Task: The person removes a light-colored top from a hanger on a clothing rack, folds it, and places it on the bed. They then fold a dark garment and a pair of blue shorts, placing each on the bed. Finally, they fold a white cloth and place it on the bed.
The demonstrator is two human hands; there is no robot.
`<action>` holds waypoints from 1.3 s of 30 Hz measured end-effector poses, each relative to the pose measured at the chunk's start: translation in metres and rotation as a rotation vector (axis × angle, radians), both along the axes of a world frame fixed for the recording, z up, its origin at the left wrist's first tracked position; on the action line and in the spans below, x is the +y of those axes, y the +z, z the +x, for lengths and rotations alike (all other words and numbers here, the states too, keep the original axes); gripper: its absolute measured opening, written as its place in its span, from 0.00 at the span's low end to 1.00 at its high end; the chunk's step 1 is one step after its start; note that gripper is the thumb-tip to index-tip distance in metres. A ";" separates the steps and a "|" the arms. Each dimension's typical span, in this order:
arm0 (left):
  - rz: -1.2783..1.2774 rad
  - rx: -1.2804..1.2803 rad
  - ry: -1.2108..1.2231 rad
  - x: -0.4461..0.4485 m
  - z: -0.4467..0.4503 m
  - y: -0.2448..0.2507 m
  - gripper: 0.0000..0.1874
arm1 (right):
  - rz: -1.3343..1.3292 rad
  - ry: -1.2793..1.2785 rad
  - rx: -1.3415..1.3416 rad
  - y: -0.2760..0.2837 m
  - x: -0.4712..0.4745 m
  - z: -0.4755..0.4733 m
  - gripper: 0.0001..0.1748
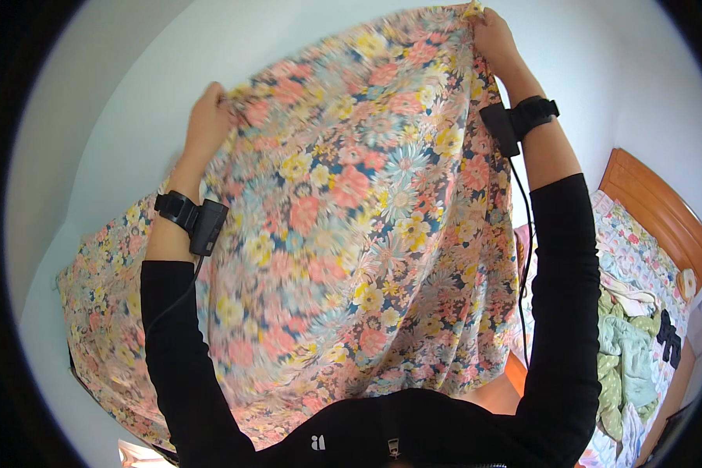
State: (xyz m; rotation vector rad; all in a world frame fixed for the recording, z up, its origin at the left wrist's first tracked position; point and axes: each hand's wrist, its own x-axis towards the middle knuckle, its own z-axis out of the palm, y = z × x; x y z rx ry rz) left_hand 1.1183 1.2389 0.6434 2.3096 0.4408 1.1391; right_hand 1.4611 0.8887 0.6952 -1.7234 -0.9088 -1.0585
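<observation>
A large floral-print cloth, with pink, yellow and pale blue flowers, hangs spread in front of me and is partly blurred. My left hand grips its upper edge at the upper left, while my right hand pinches a corner of it higher up on the right. Between the two hands the top edge slants upward to the right. The cloth falls in folds below my right hand and stretches out to the far left beyond my left forearm. Each wrist bears a black strapped device with a cable.
At the right is a bed with a wooden headboard and flowered bedding. Rumpled green clothes and a small black garment lie on it. A pale wall rises behind the cloth.
</observation>
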 end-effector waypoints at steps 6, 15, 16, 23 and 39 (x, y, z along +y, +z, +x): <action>0.348 0.175 0.301 0.047 0.024 -0.039 0.09 | -0.091 -0.115 0.118 -0.065 0.046 0.012 0.08; 0.099 0.527 -0.033 0.017 -0.005 -0.052 0.19 | -0.614 -0.086 0.388 -0.126 0.048 0.079 0.24; -0.005 0.535 -0.054 0.007 -0.014 -0.044 0.19 | -0.544 -0.043 0.309 -0.119 0.040 0.086 0.28; -0.246 0.555 -0.115 -0.041 -0.072 -0.029 0.19 | -0.460 -0.095 0.387 -0.102 -0.042 0.035 0.39; 0.359 0.612 -0.071 -0.069 -0.130 -0.049 0.27 | -0.427 -0.389 0.523 -0.110 -0.052 0.070 0.16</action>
